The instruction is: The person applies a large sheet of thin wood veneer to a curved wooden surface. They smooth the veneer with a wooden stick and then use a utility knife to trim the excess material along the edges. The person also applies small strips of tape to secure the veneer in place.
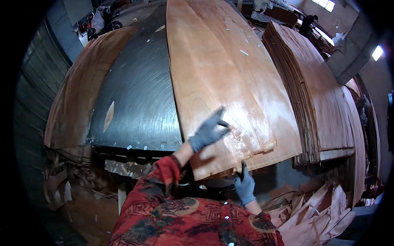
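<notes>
A long wood veneer sheet (201, 82) lies in front of me, overlapping a second, paler veneer sheet (271, 86) on its right. Over the near part of the upper sheet is my left hand (208, 130), in a grey glove with dark fingertips. Its fingers are apart and hold nothing; whether they touch the wood I cannot tell. My right hand (245, 187), gloved alike, is at the sheets' near edge, just below a ragged, torn patch (242, 139). Its fingers are curled close together, and what is between them is too small to make out.
Left of the sheets runs a dark, smooth tabletop (135, 86) with a small veneer scrap (109, 116). A veneer stack (88, 86) stands at far left, a taller one (316, 90) at right. Veneer offcuts (316, 213) pile up low at right. Another person (307, 25) is far back right.
</notes>
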Demonstrator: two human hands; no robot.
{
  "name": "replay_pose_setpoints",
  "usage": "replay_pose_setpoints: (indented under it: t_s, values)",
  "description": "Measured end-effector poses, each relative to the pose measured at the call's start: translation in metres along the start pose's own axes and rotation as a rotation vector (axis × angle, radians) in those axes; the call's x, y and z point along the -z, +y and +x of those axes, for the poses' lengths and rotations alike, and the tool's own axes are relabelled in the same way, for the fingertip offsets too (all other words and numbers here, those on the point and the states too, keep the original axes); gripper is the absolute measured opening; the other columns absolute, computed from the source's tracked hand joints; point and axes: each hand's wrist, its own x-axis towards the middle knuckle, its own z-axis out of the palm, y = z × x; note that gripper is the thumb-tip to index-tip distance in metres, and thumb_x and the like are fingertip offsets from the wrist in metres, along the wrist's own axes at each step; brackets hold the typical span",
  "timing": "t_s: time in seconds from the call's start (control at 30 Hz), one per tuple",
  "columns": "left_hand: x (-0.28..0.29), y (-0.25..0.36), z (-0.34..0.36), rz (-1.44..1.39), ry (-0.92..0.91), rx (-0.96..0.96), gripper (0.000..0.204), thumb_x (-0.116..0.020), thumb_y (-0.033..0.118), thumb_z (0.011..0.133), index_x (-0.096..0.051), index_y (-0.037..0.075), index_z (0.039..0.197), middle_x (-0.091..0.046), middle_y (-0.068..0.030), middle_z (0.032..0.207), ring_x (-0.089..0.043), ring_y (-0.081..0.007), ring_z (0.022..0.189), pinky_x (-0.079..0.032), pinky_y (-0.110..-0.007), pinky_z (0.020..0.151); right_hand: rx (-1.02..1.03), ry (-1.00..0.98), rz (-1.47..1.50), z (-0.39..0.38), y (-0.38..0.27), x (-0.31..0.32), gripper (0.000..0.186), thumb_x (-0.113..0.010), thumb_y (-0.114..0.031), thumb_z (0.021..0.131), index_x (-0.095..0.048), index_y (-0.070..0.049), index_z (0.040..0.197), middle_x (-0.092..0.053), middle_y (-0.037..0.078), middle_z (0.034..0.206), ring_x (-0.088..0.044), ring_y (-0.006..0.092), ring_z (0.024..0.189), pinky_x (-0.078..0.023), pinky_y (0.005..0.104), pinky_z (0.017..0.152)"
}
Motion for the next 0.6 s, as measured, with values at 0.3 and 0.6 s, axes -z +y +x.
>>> replay_pose_setpoints:
  t_s: [0.3,0.6]
  values:
    - [0.056,-0.032,-0.097,-0.218,0.724,0.309,0.061,-0.055,0.008,0.086,-0.025,-0.002,0.139,-0.055,-0.0179,0.114,-0.06,-0.0158,0.088,-0.047,-0.027,0.081,-0.335,-0.167,0.948,0.057,0.038,0.024,0.039,-0.058,-0.021,0.085,-0.055,0.0,0.118,-0.054,-0.001,0.064,-0.047,0.0076,0.05,-0.037,0.024,0.045]
    - [-0.116,0.017,-0.087,0.188,0.787,0.294,0.051,-0.052,0.01,0.09,-0.033,0.005,0.138,-0.062,-0.0067,0.096,-0.058,-0.0127,0.076,-0.047,-0.025,0.072,-0.546,-0.338,1.276,0.068,0.153,0.188,0.019,-0.057,-0.028,0.084,-0.052,-0.014,0.072,-0.048,-0.003,0.06,-0.04,0.007,0.042,-0.03,0.0232,0.034]
